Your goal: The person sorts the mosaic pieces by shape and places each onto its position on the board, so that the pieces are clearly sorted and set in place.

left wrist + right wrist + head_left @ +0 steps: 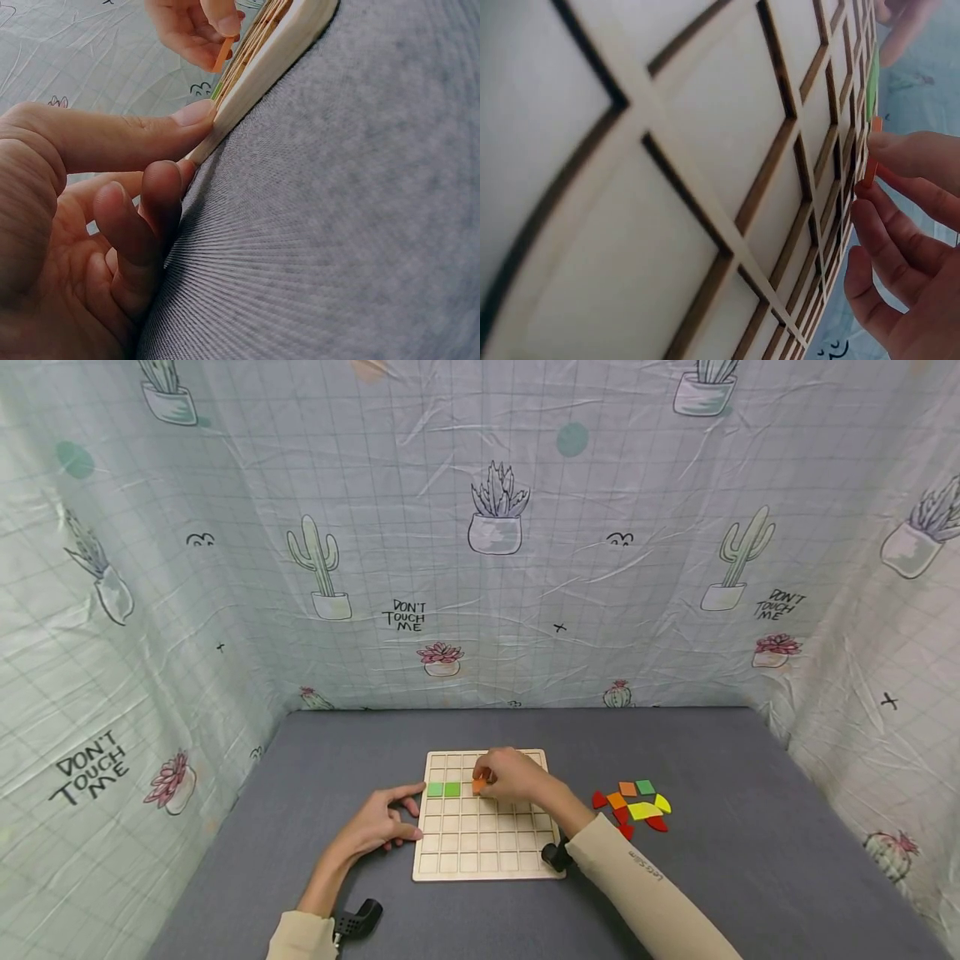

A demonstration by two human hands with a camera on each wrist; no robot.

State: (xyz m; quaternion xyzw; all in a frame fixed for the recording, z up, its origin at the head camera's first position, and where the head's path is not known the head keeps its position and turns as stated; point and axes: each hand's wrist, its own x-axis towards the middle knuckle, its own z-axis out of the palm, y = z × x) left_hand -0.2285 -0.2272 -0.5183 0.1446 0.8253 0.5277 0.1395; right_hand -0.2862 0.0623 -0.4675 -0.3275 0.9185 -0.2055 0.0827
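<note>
A square wooden grid board (480, 862) lies on the grey table. Two green square tiles (443, 789) sit side by side in its second row, at the left. My right hand (516, 777) is over that same row and pinches an orange square tile (874, 154) between thumb and fingertips, a short way right of the green ones. The tile is tilted on edge, close over the grid. My left hand (375, 823) touches the board's left edge, forefinger near the green tiles and thumb lower down; its other fingers bend loosely beneath.
Right of the board lies a loose cluster of flat pieces: red ones (657, 823), orange squares (627, 788), a green square (645, 787) and yellow curved pieces (643, 811). A patterned cloth (525, 585) hangs behind the table and along both sides.
</note>
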